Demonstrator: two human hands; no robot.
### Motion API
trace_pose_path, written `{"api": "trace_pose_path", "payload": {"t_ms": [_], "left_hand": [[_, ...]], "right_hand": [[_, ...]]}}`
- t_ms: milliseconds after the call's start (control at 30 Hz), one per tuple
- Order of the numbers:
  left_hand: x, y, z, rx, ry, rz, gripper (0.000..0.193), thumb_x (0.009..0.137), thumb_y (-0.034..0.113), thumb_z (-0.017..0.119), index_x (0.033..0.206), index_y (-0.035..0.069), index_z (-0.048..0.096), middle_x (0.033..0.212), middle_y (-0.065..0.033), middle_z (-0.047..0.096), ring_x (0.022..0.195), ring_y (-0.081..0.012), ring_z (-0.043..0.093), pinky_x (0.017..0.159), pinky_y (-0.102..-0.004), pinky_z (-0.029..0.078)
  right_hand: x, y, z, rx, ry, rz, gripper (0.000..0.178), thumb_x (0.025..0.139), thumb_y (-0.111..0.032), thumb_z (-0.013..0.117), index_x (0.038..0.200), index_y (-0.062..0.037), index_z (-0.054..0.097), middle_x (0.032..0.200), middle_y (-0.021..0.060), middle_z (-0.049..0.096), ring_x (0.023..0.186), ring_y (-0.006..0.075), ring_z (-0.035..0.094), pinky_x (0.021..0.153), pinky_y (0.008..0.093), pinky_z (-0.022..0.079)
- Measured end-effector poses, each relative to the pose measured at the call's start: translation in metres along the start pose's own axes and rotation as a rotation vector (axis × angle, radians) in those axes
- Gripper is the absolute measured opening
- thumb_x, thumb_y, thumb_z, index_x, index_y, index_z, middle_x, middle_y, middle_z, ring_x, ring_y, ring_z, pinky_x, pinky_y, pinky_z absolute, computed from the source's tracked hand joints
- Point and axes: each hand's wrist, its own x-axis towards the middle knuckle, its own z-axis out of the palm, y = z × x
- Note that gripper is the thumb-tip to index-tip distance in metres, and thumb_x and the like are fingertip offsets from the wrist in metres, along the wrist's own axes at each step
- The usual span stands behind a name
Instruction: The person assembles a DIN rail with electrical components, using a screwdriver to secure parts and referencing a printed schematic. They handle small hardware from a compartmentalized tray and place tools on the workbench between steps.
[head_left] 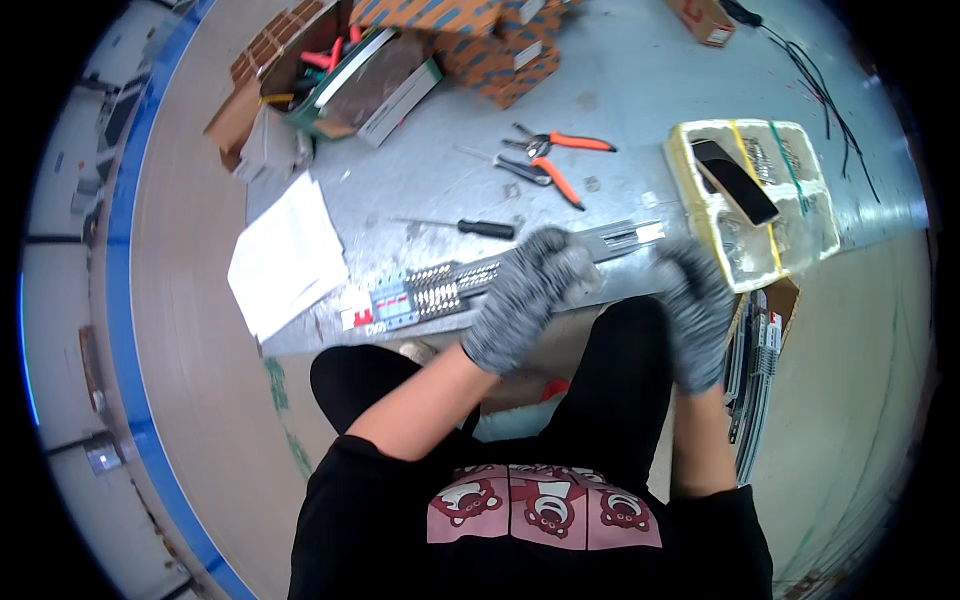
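Note:
Both of my hands wear grey knitted gloves. My left hand (524, 300) is closed above the right part of a metal mounting rail (610, 241); a pale, see-through thing shows at its fingertips, too unclear to name. My right hand (692, 305) is near the rail's right end and the foam tray; its fingers are curled but smeared by motion. Along the rail's left part sit a row of terminal blocks (437, 290) and blue-grey circuit breakers (393, 303) with red levers. Just behind the rail lies a black-handled screwdriver (486, 229).
Orange-handled wire strippers (556, 165) lie farther back. A foam tray (708, 232) of small metal parts, with a phone (735, 182) on it, stands right. White paper (287, 262) lies left, cardboard boxes (500, 62) behind, black cables (822, 90) far right. A box of rails (757, 365) stands below the tray.

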Motion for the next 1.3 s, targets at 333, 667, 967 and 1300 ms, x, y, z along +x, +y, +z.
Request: {"api": "trace_pose_path", "payload": {"t_ms": [333, 667, 967, 1300], "left_hand": [[-0.086, -0.050, -0.057, 0.075, 0.141, 0.064, 0.012, 0.095, 0.014, 0.060, 0.100, 0.004, 0.064, 0.081, -0.0008, 0.064, 0.068, -0.0049, 0.055, 0.064, -0.0176, 0.045], [-0.060, 0.033, -0.175, 0.359, 0.371, 0.308, 0.018, 0.097, 0.012, 0.055, 0.111, 0.004, 0.064, 0.092, -0.0032, 0.065, 0.078, -0.0089, 0.059, 0.075, -0.0220, 0.048], [-0.064, 0.037, -0.192, 0.676, 0.370, 0.352, 0.019, 0.093, -0.001, 0.052, 0.104, 0.000, 0.067, 0.095, -0.0069, 0.063, 0.089, -0.0127, 0.061, 0.084, -0.0258, 0.048], [-0.070, 0.037, -0.200, 0.622, 0.381, 0.398, 0.018, 0.092, 0.003, 0.055, 0.103, 0.002, 0.070, 0.089, -0.0059, 0.063, 0.083, -0.0131, 0.061, 0.078, -0.0264, 0.050]], "right_hand": [[-0.071, -0.010, 0.098, 0.272, -0.227, 0.313, 0.004, 0.089, -0.005, 0.066, 0.091, -0.0016, 0.065, 0.078, 0.0002, 0.065, 0.072, 0.0049, 0.058, 0.067, 0.0205, 0.047], [0.000, 0.012, 0.155, -0.344, -0.504, 0.198, 0.019, 0.088, -0.017, 0.070, 0.088, 0.0010, 0.062, 0.067, 0.0080, 0.062, 0.060, 0.0113, 0.055, 0.057, 0.0282, 0.047], [0.008, 0.004, 0.188, -0.672, -0.540, 0.152, 0.022, 0.088, -0.019, 0.068, 0.083, 0.0000, 0.059, 0.065, 0.0122, 0.060, 0.057, 0.0223, 0.057, 0.058, 0.0350, 0.049], [0.011, 0.001, 0.201, -0.894, -0.563, 0.080, 0.019, 0.086, -0.018, 0.067, 0.081, -0.0015, 0.058, 0.065, 0.0150, 0.061, 0.058, 0.0297, 0.061, 0.058, 0.0393, 0.050]]}}
